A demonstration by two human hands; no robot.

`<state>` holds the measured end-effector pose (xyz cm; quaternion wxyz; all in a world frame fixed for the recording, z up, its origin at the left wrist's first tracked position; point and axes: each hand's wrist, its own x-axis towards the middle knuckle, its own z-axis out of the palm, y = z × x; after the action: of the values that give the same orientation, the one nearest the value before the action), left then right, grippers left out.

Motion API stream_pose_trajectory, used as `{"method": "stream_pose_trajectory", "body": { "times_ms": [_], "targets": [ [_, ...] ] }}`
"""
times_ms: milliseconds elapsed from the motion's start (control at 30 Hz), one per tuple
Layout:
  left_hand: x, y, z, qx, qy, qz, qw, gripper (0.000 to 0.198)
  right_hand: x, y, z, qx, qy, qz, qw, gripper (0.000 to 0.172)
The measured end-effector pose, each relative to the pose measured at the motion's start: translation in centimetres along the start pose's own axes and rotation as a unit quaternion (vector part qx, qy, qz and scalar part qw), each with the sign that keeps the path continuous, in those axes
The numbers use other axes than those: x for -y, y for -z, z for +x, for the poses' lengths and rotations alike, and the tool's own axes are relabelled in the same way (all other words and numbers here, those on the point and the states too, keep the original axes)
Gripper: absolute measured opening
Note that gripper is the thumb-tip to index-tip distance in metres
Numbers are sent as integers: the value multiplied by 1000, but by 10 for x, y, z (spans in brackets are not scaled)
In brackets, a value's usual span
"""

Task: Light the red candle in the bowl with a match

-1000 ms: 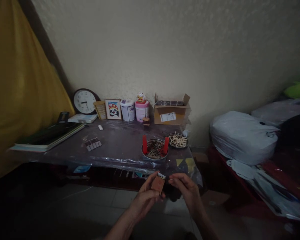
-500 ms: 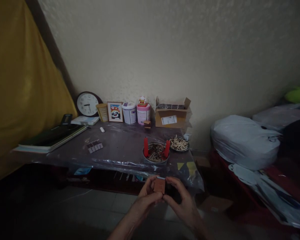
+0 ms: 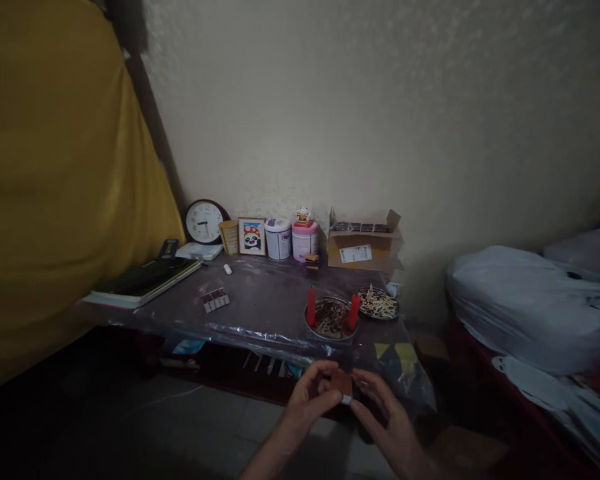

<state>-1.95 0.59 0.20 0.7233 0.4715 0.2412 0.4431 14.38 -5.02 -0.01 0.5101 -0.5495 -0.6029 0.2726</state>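
A small reddish-brown matchbox (image 3: 341, 382) is held up in front of the table's front edge, a pale strip of its tray showing at the near end. My left hand (image 3: 316, 395) is closed on its left side, the thumb on the near end. With thumb and fingertips my right hand (image 3: 383, 407) holds the right side. Beyond the hands, a round metal tin (image 3: 333, 337) with dark burnt bits carries two red candles, one at the left (image 3: 311, 308) and one at the right (image 3: 354, 312). No flame shows. Beside it a plate (image 3: 395, 313) is heaped with matchsticks (image 3: 377, 303).
The plastic-covered table (image 3: 265, 310) also bears a row of matchboxes (image 3: 216, 300), a book (image 3: 145, 283), a clock (image 3: 204, 222), a framed panda picture (image 3: 252, 237), two tubs, and a cardboard box (image 3: 360, 250). White bags (image 3: 525, 300) lie at the right.
The view has shifted left and up, so the table sits lower and further right. The matchbox's pale tray edge showed at its far end before and now shows at the near end.
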Motion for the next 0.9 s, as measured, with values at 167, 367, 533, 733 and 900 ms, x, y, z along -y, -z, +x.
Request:
{"method": "stream_pose_trajectory", "body": {
  "times_ms": [167,367,533,733,900],
  "targets": [
    [-1,-4,4,-30,15,-99,995,32,4,2,6,-34,-31,65,997,30],
    [1,-5,6,-49,15,-129,990,25,9,6,12,-90,-44,29,994,27],
    [4,-10,4,-49,16,-121,991,25,5,0,13,-107,-20,61,992,29],
    [6,-15,4,-37,10,-132,991,24,-2,-3,17,-113,-9,66,991,28],
    [5,-15,4,-31,3,-152,988,22,-2,-3,18,-120,-7,67,991,27]
  ]
}}
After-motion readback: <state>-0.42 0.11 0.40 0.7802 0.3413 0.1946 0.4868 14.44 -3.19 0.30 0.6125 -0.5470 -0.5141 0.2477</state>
